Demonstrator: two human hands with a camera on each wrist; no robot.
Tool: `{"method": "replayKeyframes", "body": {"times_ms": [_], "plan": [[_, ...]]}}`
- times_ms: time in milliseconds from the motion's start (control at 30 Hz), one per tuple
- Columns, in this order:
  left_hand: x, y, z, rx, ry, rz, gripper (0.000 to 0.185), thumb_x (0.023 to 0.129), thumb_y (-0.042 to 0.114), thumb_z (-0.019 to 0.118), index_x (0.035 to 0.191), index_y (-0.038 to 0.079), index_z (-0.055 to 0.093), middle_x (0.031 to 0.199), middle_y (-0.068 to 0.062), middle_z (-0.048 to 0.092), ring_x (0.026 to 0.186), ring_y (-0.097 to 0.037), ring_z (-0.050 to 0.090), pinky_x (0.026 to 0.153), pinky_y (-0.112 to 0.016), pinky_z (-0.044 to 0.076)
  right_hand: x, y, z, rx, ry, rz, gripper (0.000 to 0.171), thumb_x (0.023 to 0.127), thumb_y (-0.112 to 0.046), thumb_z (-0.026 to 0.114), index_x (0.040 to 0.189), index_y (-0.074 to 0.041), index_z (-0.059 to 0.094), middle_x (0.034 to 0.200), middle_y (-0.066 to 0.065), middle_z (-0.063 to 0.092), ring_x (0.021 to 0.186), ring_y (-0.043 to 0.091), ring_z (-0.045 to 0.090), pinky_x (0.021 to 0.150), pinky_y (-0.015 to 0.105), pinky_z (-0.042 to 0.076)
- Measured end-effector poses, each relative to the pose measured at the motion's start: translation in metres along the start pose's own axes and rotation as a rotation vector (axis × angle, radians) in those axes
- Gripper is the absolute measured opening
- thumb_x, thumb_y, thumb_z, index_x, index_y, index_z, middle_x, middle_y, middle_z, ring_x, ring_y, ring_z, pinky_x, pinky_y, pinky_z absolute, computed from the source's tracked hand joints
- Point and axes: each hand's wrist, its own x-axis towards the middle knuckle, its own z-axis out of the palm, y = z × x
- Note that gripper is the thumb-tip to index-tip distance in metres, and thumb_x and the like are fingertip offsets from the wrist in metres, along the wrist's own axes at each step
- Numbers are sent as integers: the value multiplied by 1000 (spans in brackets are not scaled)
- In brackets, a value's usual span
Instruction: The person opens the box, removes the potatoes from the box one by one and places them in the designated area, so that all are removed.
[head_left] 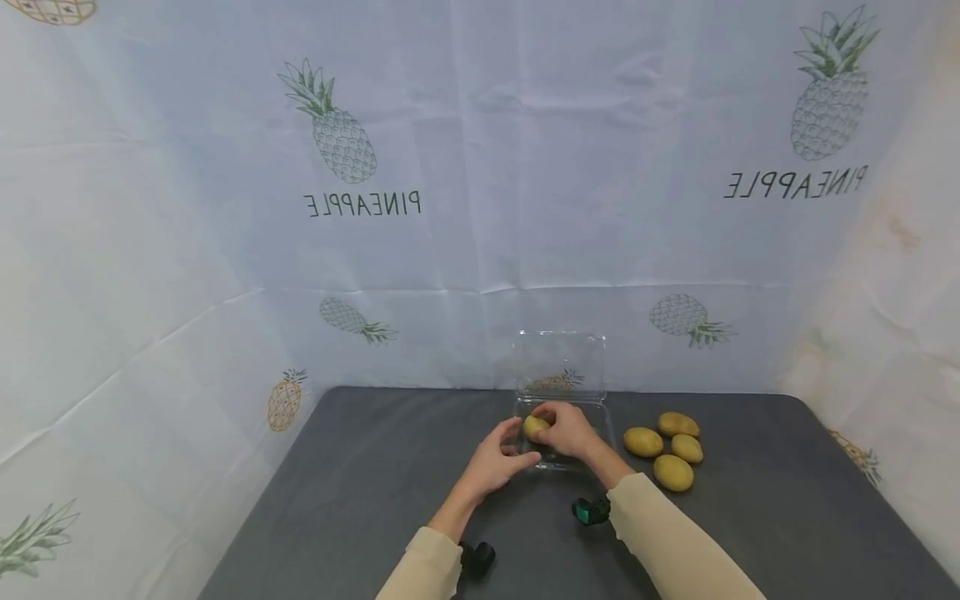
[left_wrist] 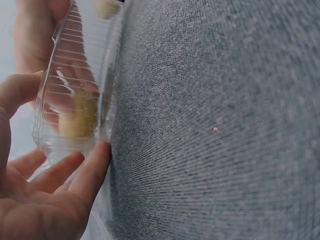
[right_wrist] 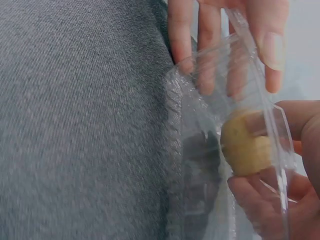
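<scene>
One potato [head_left: 536,427], firm and probably a little heavy, is being pinched by the curled fingers of the right hand [head_left: 572,428] over the thin, easily dented clear box [head_left: 600,417], while the left hand [head_left: 495,458], fingers relaxed, is steadying its corner.

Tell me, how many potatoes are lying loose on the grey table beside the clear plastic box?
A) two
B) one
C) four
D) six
C: four potatoes lie in a cluster on the table to the right of the clear box, while a fifth potato is held by the right hand at the box.
</scene>
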Motion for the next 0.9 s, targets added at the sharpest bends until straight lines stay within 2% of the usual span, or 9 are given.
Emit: {"method": "replayKeyframes", "body": {"times_ms": [200, 400, 633, 900], "plan": [[0, 0, -1, 0, 1, 0, 78, 92, 35, 78, 156, 13, 41, 152, -20, 46, 128, -40, 55, 91, -52, 54, -6, -2, -8, -2, -11, -13, 33, 82, -8, 78, 115, -6, 73, 103, 8, 72, 91, 23, 67, 78, 44, 56], [-1, -2, -1, 17, 16, 1, 77, 92, 32, 78, 156, 11, 41, 151, -22, 46, 128, -41, 55, 92, -53, 54, -17, -5, -18, -13, -44, -44, 33, 83, -9, 76, 116, -7, 73, 103, 6, 70, 91, 21, 65, 79, 44, 55], [0, -1, 1, 28, 18, 17, 76, 92, 29, 78, 156, 9, 41, 151, -23, 46, 127, -43, 55, 91, -54, 54, -32, -6, -32, -13, -58, -113, 36, 83, -7, 73, 118, -7, 72, 107, 5, 70, 93, 21, 65, 77, 40, 55], [0, -1, 1, 30, 19, 14, 77, 92, 29, 79, 155, 10, 41, 151, -22, 47, 127, -42, 56, 91, -54, 54, -48, -6, -47, 12, -50, -192, 35, 87, -9, 72, 122, -5, 71, 112, 7, 69, 96, 23, 65, 82, 42, 55]]}}
